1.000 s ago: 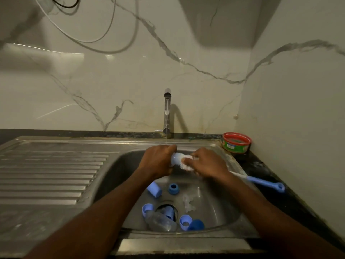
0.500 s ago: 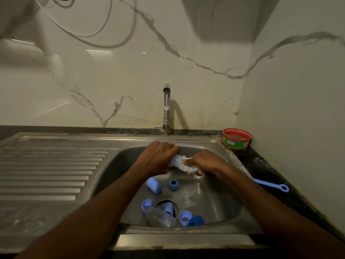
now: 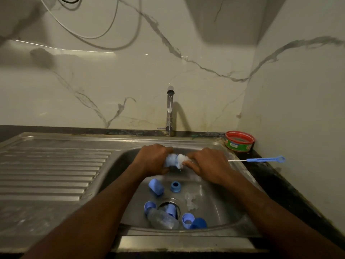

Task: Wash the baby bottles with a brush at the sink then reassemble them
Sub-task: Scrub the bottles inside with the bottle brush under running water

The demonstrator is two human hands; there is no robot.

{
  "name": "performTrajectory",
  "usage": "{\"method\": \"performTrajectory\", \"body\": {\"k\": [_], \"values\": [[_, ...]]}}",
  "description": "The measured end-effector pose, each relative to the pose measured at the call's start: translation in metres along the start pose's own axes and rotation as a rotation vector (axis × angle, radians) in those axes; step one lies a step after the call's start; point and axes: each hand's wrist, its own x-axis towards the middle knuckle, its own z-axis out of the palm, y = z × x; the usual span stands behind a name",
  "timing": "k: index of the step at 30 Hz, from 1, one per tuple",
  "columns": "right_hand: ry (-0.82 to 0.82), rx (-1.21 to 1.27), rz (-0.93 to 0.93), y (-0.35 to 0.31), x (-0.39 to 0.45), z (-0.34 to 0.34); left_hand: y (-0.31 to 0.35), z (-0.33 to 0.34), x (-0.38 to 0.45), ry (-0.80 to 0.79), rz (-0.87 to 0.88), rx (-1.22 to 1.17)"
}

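Over the sink basin, my left hand grips a pale blue bottle part. My right hand grips the bottle brush; its white bristles press against the part's open end. The brush's thin blue handle sticks out to the right over the counter. A thin stream of water falls from the tap just behind my hands. In the basin lie a clear bottle, blue caps, blue rings and clear teats.
A ribbed steel drainboard fills the left side. A red-rimmed green tub stands at the back right corner on the dark counter. The marble wall closes in on the right. A dark blue cap lies at the basin's front.
The brush handle has swung up to lie nearly level, and the bristles have pulled partly out of the blue part. Both hands stay together under the tap.
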Motion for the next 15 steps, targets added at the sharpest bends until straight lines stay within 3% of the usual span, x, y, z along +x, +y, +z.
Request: {"method": "performTrajectory", "body": {"k": [2, 6, 10, 14, 15], "values": [[0.044, -0.029, 0.024, 0.005, 0.002, -0.004, -0.002, -0.002, 0.001, 0.015, -0.157, 0.021], [0.025, -0.06, 0.03, -0.002, -0.002, -0.002, 0.015, 0.0, 0.004, -0.009, 0.105, 0.033], [0.056, -0.064, 0.044, 0.002, 0.002, -0.001, 0.005, -0.004, 0.003, 0.001, -0.117, 0.067], [0.02, -0.039, 0.007, 0.0, -0.002, 0.002, 0.016, -0.003, 0.001, -0.04, 0.143, 0.024], [0.016, -0.02, -0.001, 0.0, -0.003, 0.002, 0.013, -0.004, 0.001, -0.059, 0.124, 0.032]]}}
